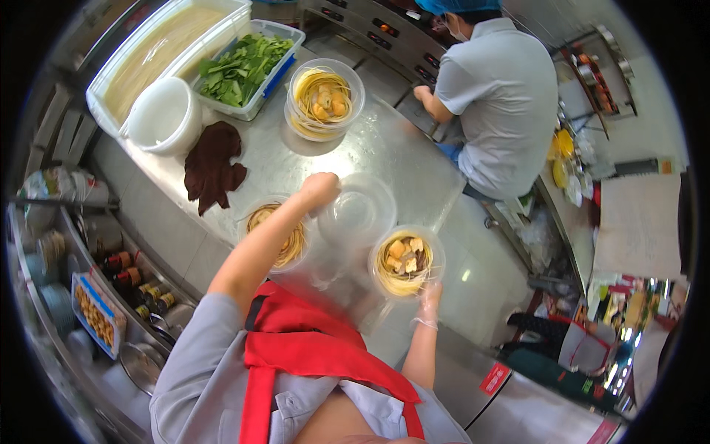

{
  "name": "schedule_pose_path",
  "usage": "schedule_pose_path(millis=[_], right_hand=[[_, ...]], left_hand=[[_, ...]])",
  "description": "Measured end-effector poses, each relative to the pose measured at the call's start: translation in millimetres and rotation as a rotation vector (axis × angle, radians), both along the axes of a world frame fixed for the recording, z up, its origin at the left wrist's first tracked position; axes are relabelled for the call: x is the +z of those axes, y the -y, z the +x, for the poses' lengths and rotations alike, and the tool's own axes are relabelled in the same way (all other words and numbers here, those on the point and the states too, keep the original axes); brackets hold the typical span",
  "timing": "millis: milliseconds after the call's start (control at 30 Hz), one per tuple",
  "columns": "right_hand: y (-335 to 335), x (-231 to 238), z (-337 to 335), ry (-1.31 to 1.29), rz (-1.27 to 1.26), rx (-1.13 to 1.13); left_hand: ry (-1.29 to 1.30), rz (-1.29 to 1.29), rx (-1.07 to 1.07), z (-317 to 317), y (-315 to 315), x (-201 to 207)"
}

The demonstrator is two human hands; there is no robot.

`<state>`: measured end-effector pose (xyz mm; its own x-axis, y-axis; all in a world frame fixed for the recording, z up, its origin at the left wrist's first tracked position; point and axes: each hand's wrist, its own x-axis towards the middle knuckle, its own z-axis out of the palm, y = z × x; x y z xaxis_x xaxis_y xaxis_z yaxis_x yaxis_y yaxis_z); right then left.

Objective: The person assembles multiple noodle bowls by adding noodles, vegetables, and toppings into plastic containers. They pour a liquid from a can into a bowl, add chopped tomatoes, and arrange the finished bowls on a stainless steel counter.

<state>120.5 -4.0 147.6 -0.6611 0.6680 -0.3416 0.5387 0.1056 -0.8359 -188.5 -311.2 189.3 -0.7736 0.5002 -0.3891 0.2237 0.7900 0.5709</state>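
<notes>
On the steel table, my left hand (321, 190) is closed at the left rim of a clear, round plastic bowl (362, 211) with no food in it. My fingertips are hidden, so what they hold cannot be made out. To the right, my right hand (430, 298) grips the near edge of another clear bowl with yellow noodles and golden fried chunks (404, 260). Something clear, like a thin glove, shows at the right wrist. Partly behind my left forearm stands a third bowl of noodles (285, 240). Farther back are stacked bowls of noodles with orange-brown chunks (323, 98).
At the table's far left are a tub of pale liquid (151, 55), a box of leafy greens (244, 70), a white bucket (164, 118) and a dark brown cloth (213, 166). A person in a blue cap (503, 103) works beyond the table's right side. Shelves (111, 214) stand left.
</notes>
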Motion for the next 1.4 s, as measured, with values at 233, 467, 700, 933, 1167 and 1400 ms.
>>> schedule_pose_path(millis=[233, 467, 700, 933, 1167, 1400], right_hand=[[-41.2, -9.3, -169.9, -0.122, -0.098, 0.323], [4.9, 7.3, -292.8, 0.005, -0.143, 0.400], [79.0, 40.0, -191.4, -0.070, -0.058, 0.356], [246.7, 3.7, -135.0, 0.077, -0.283, 0.813], [127.3, 16.0, -85.7, 0.014, -0.441, 0.528], [-55.6, -6.1, -104.6, -0.102, -0.202, 0.256]], left_hand=[[-0.176, 0.254, 0.584, 33.2, 97.5, 63.5], [-0.578, 0.566, 1.321, 88.9, 241.7, 117.2], [-0.488, 0.047, 1.382, -47.7, 369.1, 91.0], [-0.188, 0.043, 1.403, -50.4, 372.9, 83.5], [-0.451, 0.277, 1.353, 24.1, 368.7, 65.3], [0.019, 0.492, 1.359, 319.4, 268.3, -49.8]])
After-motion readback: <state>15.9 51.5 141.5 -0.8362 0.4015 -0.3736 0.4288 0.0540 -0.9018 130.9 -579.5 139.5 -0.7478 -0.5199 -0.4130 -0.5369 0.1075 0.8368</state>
